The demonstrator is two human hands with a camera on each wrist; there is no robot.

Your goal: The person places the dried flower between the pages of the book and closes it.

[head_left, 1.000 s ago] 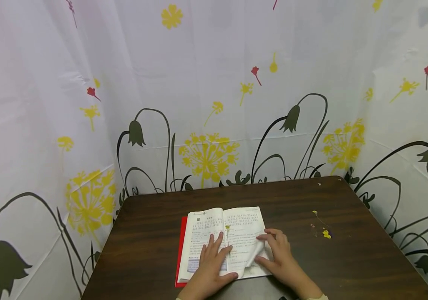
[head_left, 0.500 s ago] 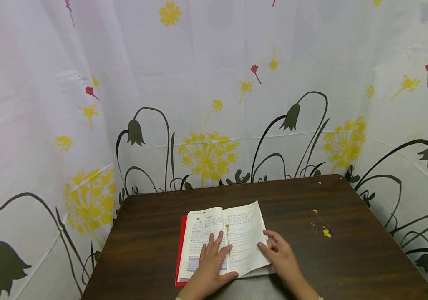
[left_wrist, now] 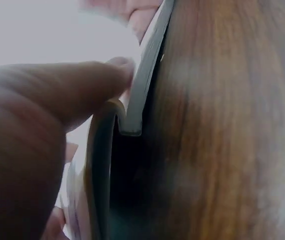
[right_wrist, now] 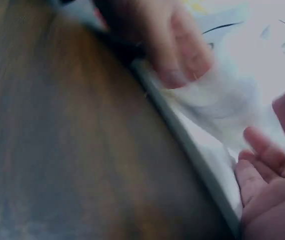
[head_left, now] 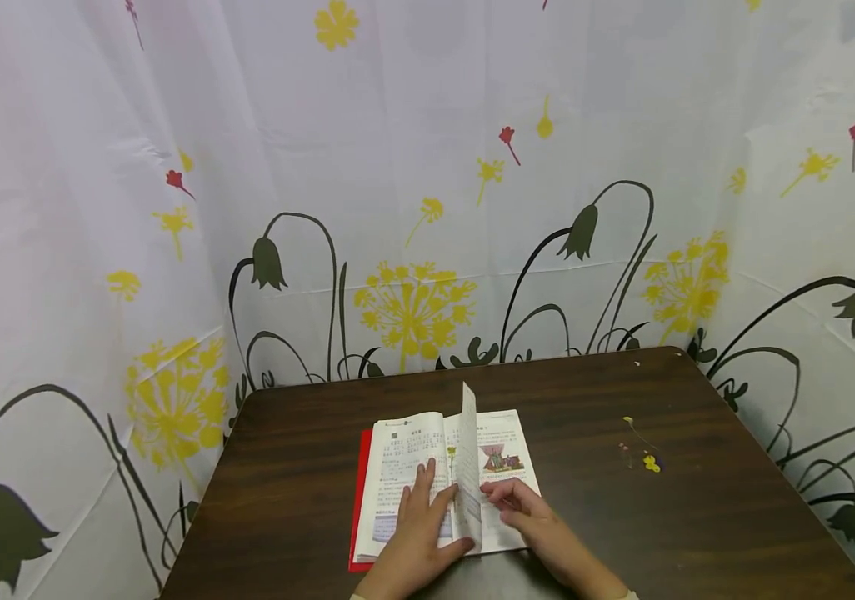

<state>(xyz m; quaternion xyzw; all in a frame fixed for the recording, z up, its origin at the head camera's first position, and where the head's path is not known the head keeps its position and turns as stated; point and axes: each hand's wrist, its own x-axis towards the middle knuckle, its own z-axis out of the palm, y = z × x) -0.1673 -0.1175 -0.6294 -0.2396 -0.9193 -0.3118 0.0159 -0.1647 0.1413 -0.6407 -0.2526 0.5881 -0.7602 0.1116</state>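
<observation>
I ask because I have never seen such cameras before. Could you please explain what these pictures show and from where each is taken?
There is no machine here, only a person's left hand and right hand. The widest picture comes from a camera on the head, looking forward and down. The two close, blurry pictures come from cameras on the left and right wrists.

On a dark table lies an open book, with red showing along its left edge. One page stands up from its middle. A few small flowers lie on the table to the right of the book.

The left hand rests spread on the book. The right hand is beside the raised page; I cannot tell whether it touches. Neither hand clearly grips anything.
</observation>
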